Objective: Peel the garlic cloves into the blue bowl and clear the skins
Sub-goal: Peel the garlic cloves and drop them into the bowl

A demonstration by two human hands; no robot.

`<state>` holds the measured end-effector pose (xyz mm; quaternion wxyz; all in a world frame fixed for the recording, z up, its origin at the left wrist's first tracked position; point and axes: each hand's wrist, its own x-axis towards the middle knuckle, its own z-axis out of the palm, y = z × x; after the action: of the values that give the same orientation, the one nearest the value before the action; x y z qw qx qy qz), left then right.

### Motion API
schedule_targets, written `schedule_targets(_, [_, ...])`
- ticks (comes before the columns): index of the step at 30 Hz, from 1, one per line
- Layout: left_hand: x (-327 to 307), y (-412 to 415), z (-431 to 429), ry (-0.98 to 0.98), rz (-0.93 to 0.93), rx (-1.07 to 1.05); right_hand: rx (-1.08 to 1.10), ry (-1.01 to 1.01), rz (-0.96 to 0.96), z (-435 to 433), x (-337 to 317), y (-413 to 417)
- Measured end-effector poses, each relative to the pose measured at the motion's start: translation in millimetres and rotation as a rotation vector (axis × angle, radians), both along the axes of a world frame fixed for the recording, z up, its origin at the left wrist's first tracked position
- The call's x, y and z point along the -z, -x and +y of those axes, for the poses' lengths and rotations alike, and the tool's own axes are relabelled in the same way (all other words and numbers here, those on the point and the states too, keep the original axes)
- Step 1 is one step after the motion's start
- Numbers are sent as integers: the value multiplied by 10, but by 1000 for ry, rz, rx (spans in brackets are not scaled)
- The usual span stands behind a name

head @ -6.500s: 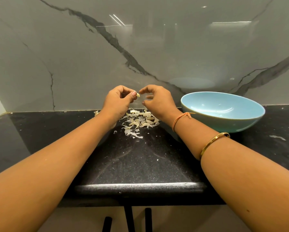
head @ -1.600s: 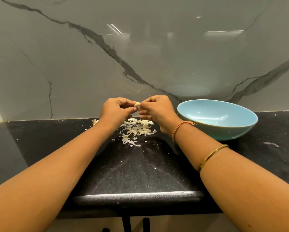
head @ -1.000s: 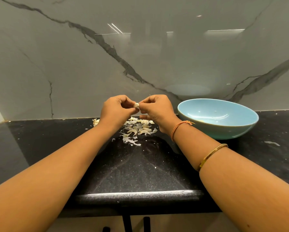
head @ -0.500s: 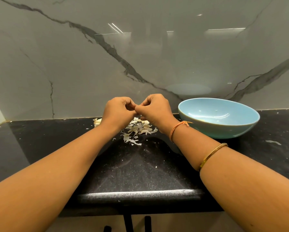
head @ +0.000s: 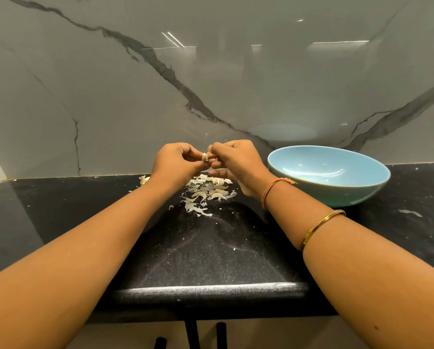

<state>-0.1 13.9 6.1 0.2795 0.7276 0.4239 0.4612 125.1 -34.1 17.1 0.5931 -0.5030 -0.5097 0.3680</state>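
Garlic clove, small, pale and partly in its papery skin (head: 205,156), is pinched between both hands, raised off the counter. The left hand (head: 176,163) grips it from its own side, thumb and curled fingers closed on it. The right hand (head: 236,162) meets it fingertip to fingertip, thumb and forefinger nipping a flake of skin at the clove's top, the other fingers curled beneath. Directly below the two hands, and a little toward the person, a heap of dry whitish garlic skins (head: 208,191) lies on the speckled black stone counter (head: 210,248), with a few loose scraps nearer the person. Just outside the left hand, by its wrist, a small pale garlic piece (head: 144,179) rests close to the wall; whether it is peeled cannot be told. To the outer side of the right hand, near its wrist, stands the glossy light blue round bowl (head: 336,192), with something pale yellow (head: 302,179) showing low inside behind its near rim. A thin orange thread (head: 271,188) circles the right wrist, and a gold metal bangle (head: 321,226) sits further up that forearm. Beyond the hands rises a grey marble wall with dark veins (head: 210,84)
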Motion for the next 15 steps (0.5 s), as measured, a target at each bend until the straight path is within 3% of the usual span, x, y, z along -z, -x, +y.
schedule_targets(5, [-8,-9,-29,68,-84,47,42,-80,-106,47,56,-12])
schedule_targets(15, [-71,-7,-72,284,-336,219,229,-25,-333,137,56,-22])
